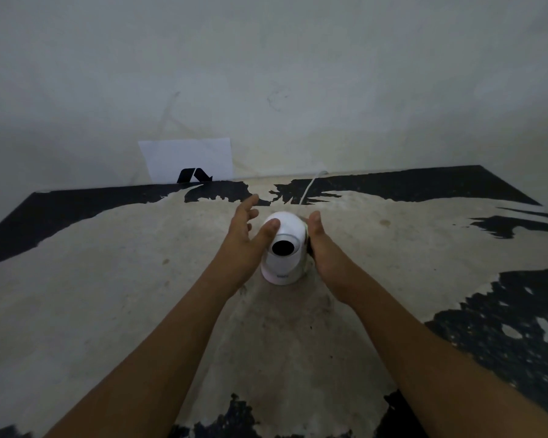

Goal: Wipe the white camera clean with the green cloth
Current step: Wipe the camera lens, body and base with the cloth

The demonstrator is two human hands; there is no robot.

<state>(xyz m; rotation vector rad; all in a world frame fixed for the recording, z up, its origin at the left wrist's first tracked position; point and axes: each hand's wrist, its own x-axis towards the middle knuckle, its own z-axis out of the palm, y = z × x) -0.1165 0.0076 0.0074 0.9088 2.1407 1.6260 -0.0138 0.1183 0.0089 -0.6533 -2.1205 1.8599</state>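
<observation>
- Camera (pixel 283 248): white, dome-headed, standing upright on the worn counter (pixel 108 279) about mid-scene, its dark lens (pixel 282 247) turned toward the near edge. A thin white cable (pixel 310 184) runs from behind it toward the far wall.
- Left hand (pixel 246 238): just left of the dome, fingers (pixel 249 202) spread and reaching past its far side, thumb resting on the top of the dome.
- Right hand (pixel 321 248): pressed edge-on against the right side of the body; the fingers curl behind it and are hidden, so I cannot tell how they are set.
- Key relation: the camera sits between the two palms, its long axis vertical, both hands about equally close; the left has the more open wrap over the head.
- Green cloth: not visible anywhere in view. Wiping looks not yet begun; my judgement is that the hands are only steadying or lifting the camera.
- Far left against the wall leans a white sheet (pixel 187 158) with a black mark.
</observation>
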